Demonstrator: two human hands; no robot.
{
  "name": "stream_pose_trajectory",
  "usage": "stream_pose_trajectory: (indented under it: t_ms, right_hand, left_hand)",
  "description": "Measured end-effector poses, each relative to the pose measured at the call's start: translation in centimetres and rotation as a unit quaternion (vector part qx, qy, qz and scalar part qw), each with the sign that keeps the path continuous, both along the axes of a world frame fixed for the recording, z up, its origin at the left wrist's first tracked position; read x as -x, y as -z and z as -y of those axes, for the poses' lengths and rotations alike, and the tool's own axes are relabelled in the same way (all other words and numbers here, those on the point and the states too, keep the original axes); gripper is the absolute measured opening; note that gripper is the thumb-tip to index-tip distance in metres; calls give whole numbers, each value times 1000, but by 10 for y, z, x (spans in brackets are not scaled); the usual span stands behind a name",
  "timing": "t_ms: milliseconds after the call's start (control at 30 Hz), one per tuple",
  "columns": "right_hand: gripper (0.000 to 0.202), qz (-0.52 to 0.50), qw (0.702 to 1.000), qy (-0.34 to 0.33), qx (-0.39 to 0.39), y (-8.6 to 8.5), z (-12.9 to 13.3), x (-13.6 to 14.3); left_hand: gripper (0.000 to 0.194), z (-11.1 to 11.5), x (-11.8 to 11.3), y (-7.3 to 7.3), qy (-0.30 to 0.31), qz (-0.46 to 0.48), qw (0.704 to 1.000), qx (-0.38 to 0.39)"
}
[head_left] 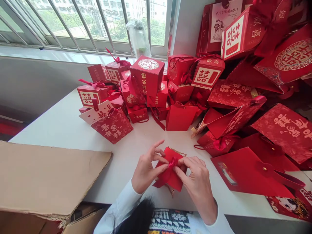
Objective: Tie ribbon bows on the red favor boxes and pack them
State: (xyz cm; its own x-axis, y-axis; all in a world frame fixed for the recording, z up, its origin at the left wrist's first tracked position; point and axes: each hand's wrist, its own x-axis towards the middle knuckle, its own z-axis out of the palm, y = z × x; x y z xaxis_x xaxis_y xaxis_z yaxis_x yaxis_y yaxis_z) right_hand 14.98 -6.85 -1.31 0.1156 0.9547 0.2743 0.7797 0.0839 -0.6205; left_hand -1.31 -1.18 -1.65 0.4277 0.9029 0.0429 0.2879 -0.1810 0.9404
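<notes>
Since left hand (pixel 146 169) and right hand (pixel 198 175) both pinch the ribbon bow (pixel 173 162) on the red box (pixel 171 178), lower centre of frame, uneven pulling could undo it; pressing too hard might dent the box.

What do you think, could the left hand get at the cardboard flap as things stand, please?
Probably yes: between the left hand and the cardboard flap, only white tabletop shows, though it would first need to leave the red ribbon.
</notes>
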Motion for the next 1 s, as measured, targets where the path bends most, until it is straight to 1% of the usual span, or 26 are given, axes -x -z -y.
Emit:
stream_pose_trajectory:
  t_ms: [133,233,467,767,900,1000]
  right_hand:
    - [20,15,1000,4,-8,2,0,0]
    - [20,28,1000,8,-12,4,0,-1]
    - [22,25,999,19,-21,7,1,-1]
    - [21,0,1000,7,2,2,-1,-1]
    - [14,-6,1000,13,23,0,-1,-2]
    - [10,-24,999,10,39,-2,0,-2]
  left_hand:
    - [67,-3,-1,-1,0,0,1000,17]
    - [71,-5,-2,-3,14,-4,1000,18]
    - [68,-8,-1,-10,45,-13,998,46]
    - [66,-14,-2,-12,60,-11,997,44]
    - [67,-16,-2,-13,63,-22,997,39]
    - [65,-16,-1,-10,56,-14,997,43]
